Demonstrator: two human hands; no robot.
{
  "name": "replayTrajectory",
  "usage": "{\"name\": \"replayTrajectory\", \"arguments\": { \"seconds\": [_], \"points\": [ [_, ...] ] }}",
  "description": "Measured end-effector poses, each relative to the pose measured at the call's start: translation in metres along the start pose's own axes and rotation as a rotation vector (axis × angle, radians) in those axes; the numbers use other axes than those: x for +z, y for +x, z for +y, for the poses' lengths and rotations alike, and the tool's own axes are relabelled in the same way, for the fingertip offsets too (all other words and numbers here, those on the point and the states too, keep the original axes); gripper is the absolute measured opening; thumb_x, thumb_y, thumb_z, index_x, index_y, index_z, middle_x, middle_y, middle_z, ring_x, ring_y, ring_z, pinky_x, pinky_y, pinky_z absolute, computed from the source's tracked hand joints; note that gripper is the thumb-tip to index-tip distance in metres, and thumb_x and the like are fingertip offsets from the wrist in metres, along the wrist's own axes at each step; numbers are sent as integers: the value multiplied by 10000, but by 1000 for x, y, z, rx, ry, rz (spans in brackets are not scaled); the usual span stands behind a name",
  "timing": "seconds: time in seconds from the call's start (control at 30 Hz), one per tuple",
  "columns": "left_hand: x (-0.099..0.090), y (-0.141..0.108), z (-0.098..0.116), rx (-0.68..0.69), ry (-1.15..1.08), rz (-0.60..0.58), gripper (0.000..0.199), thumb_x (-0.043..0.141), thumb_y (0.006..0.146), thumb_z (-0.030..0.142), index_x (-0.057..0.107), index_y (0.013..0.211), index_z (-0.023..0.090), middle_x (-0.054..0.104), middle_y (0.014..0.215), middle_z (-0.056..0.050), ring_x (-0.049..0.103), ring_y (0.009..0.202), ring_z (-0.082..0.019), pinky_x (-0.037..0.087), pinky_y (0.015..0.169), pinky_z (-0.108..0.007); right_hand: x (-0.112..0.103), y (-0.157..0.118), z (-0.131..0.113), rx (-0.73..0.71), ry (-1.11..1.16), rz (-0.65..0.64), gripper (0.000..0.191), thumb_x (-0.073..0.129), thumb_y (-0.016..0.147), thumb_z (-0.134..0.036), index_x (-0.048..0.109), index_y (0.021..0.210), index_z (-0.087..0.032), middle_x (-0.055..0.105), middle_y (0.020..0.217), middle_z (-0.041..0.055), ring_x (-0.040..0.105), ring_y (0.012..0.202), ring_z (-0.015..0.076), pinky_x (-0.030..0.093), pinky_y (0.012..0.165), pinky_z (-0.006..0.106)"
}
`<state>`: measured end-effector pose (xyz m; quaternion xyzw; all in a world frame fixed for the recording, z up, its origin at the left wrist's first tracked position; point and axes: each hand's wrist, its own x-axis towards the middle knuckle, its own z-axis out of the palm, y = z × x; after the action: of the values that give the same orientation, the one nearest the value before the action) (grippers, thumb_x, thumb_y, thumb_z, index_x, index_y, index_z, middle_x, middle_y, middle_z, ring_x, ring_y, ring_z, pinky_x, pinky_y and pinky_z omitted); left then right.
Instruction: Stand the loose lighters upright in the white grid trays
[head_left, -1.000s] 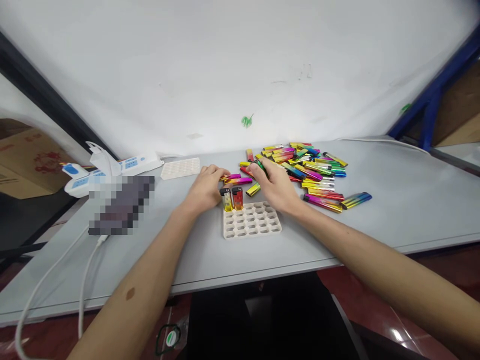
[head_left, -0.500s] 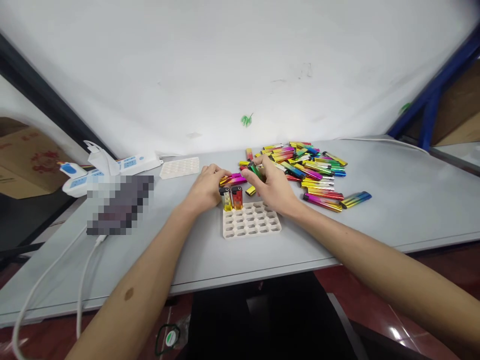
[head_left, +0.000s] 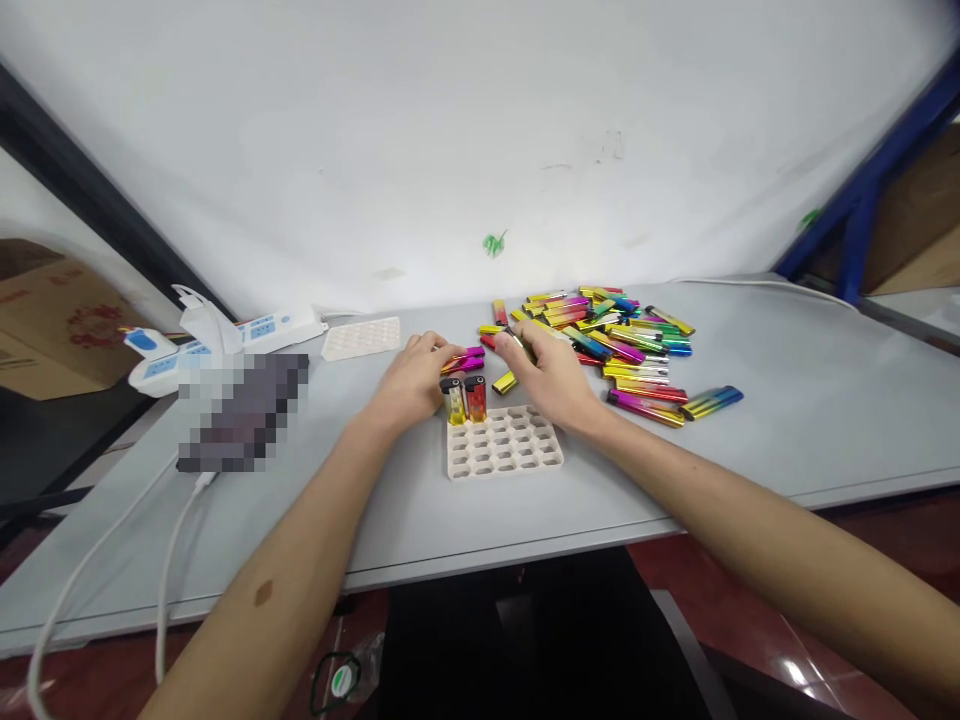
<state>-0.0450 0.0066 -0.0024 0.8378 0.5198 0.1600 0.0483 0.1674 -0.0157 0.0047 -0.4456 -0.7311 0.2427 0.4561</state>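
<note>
My left hand (head_left: 416, 380) is closed, its fingertips on a shiny magenta lighter (head_left: 471, 360) just behind the white tray; part of it is hidden by my fingers. My right hand (head_left: 553, 375) is closed around another lighter (head_left: 527, 344), mostly covered by thumb and fingers, over the near edge of the pile. The white tray (head_left: 504, 447) has rows of oval holes. Two lighters stand upright in its back-left corner: a yellow lighter (head_left: 454, 402) and a red lighter (head_left: 476, 400), both with black tops. A gold lighter (head_left: 505, 383) lies between my hands.
A pile of metallic coloured lighters (head_left: 626, 340) spreads to the right. A second white tray (head_left: 361, 338) lies at the back left. Further left are a power strip (head_left: 262, 330), a pixelated dark device (head_left: 247, 415) and white cables (head_left: 169, 560). The wall (head_left: 480, 150) bounds the table behind.
The lighter in my right hand has turned, so its green side no longer shows. My left hand stays at the magenta lighter. The tray and its two lighters look unmoved; the view shifts slightly.
</note>
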Motion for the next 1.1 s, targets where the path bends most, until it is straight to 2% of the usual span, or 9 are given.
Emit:
{"name": "replayTrajectory", "arguments": {
  "seconds": [0.13, 0.23, 0.33, 0.4, 0.47, 0.63, 0.83, 0.97, 1.1],
  "points": [
    [-3, 0, 3, 14, 56, 45, 324, 490, 957, 363, 727, 1143, 242, 612, 1101, -117, 493, 1058, -308, 460, 886, -441, 1, 2, 6, 36, 101, 84, 306, 520, 968, -556, 479, 1002, -255, 559, 681, -52, 491, 577, 145, 382, 633, 295],
    [-6, 0, 6, 17, 88, 45, 310, 488, 966, 367, 751, 1080, 249, 639, 1064, -117, 499, 1024, -308, 450, 849, -446, 0, 3, 7, 22, 90, 104, 398, 469, 975, -615, 488, 844, -239, 532, 706, -23, 473, 631, 149, 362, 631, 298],
    [-7, -1, 9, 17, 103, 30, 276, 506, 951, 341, 751, 1036, 248, 656, 1012, -118, 522, 968, -302, 440, 828, -454, -2, 3, 7, 100, 180, 10, 595, 343, 970, -717, 361, 623, -234, 364, 567, -27, 336, 543, 138, 267, 540, 305],
    [-7, -2, 10, 19, 99, 29, 221, 548, 913, 302, 743, 1005, 252, 652, 975, -113, 534, 958, -299, 442, 824, -449, -1, 2, 7, 171, 252, -23, 641, 300, 947, -769, 256, 581, -244, 261, 519, -37, 233, 503, 127, 189, 502, 312],
    [-6, -2, 10, 19, 96, 28, 187, 580, 875, 258, 728, 990, 255, 647, 964, -107, 543, 975, -299, 449, 826, -440, -1, 2, 6, 222, 289, -25, 649, 301, 929, -793, 219, 587, -248, 233, 506, -41, 192, 493, 121, 149, 490, 315],
    [-5, -2, 12, 29, 109, -1, 177, 525, 896, 202, 687, 960, 228, 648, 1007, -109, 557, 1019, -296, 456, 839, -436, -2, 1, 5, 247, 278, -45, 641, 316, 940, -769, 243, 568, -252, 257, 486, -37, 204, 468, 117, 154, 478, 317],
    [-5, -2, 13, 12, 121, -8, 169, 476, 919, 178, 640, 899, 214, 654, 981, -99, 576, 990, -285, 441, 811, -420, -2, 0, 4, 181, 191, -61, 656, 270, 997, -679, 316, 513, -238, 316, 469, -22, 291, 458, 127, 250, 494, 318],
    [-3, -3, 15, 13, 125, -5, 152, 460, 935, 188, 601, 883, 212, 660, 969, -96, 589, 950, -278, 436, 772, -403, -2, -1, 5, 170, 180, -72, 657, 253, 1004, -672, 315, 514, -239, 302, 471, -25, 275, 465, 129, 227, 499, 320],
    [-2, -3, 19, -47, 97, 12, 158, 440, 948, 185, 566, 859, 215, 671, 936, -94, 613, 906, -264, 423, 716, -372, -1, 0, 5, 192, 189, -59, 658, 274, 988, -702, 306, 522, -239, 278, 488, -35, 231, 478, 124, 184, 506, 320]
  ]
}}
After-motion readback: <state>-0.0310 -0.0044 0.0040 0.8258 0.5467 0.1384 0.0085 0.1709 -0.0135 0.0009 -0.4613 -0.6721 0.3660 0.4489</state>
